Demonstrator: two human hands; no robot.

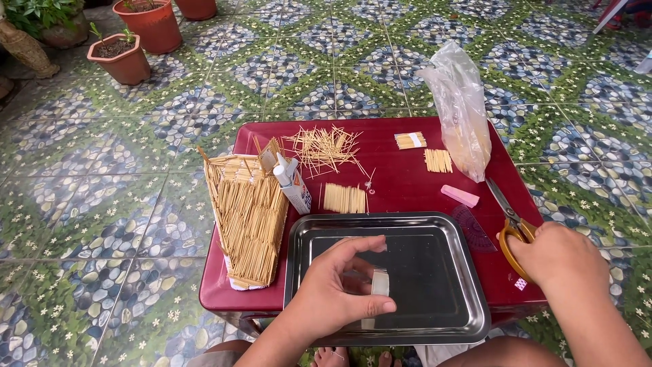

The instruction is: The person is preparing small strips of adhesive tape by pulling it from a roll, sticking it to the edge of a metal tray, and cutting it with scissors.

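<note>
Over a red table (407, 183), the left hand (343, 289) hovers above a steel tray (468, 306), thumb and fingers pinched on what looks like a small roll of clear tape (380, 282), though glare makes that hard to confirm. The right hand (560, 258) is closed on the orange handles of scissors (509, 217) at the table's right edge. A stick house (248, 211) stands at the left, walls and roof already covered. Loose sticks (322, 149), trimmed bundles (344, 198), a glue tube (292, 182), an eraser (460, 196) and a plastic bag (462, 109) lie about, so stock remains unused and the build is likely unfinished
</note>
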